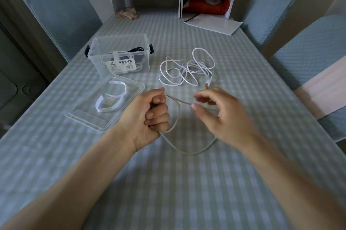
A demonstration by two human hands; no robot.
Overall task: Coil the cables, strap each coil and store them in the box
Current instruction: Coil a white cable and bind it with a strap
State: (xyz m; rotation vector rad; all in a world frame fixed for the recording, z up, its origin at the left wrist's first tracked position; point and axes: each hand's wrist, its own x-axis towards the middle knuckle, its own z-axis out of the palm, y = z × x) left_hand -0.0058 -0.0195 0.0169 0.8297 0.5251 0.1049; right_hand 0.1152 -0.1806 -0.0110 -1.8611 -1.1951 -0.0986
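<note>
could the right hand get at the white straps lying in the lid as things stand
Probably not easily. The straps lie in the lid beyond the left hand, which grips the cable, and the right hand is pinching that cable too.

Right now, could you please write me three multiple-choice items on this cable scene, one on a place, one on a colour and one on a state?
1. Where do the white straps lie?
A. in the upturned lid
B. in the box
C. on a chair

2. What colour is the loose tangled cable?
A. black
B. white
C. yellow

3. What is the left hand doing?
A. resting flat
B. holding a cable
C. lifting the box

Answers: 1 A, they sit inside the lid; 2 B, its strands are white; 3 B, its fingers curl round the cable.
</note>
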